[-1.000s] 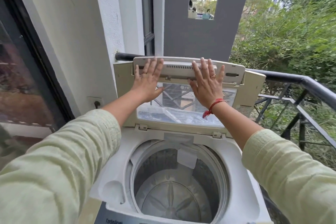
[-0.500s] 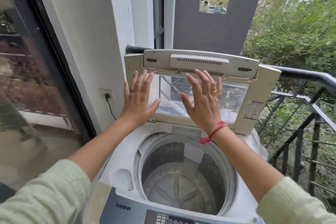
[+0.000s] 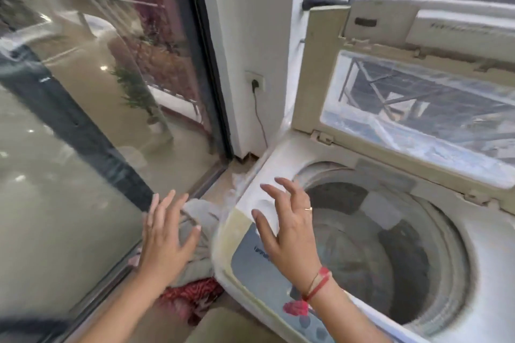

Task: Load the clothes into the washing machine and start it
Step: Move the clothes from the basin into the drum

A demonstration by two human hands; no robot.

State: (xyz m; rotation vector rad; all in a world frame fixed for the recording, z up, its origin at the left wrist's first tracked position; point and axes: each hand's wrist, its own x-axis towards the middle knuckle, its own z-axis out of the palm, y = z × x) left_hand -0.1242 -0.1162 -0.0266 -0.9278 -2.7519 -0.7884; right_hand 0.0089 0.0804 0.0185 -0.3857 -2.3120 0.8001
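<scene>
The white top-loading washing machine [image 3: 252,198] stands at the right with its folding lid [image 3: 315,69] raised upright. Its steel drum [image 3: 390,264] shows no clothes inside. A pile of clothes [image 3: 200,234], beige on top and red patterned below, lies on the floor to the left of the machine. My left hand [image 3: 164,239] hovers over the pile, fingers spread, holding nothing. My right hand [image 3: 289,228], with a ring and a red thread at the wrist, is above the machine's front left corner and control panel [image 3: 250,262], fingers apart and empty.
A sliding glass door [image 3: 83,120] with a dark frame fills the left side. A wall socket [image 3: 255,82] with a plugged cable sits on the white wall behind the machine. The gap between door track and machine is narrow.
Both hands have left the raised lid and dropped down and to the left. The view has swung left toward the clothes pile on the floor. The lid stays up.
</scene>
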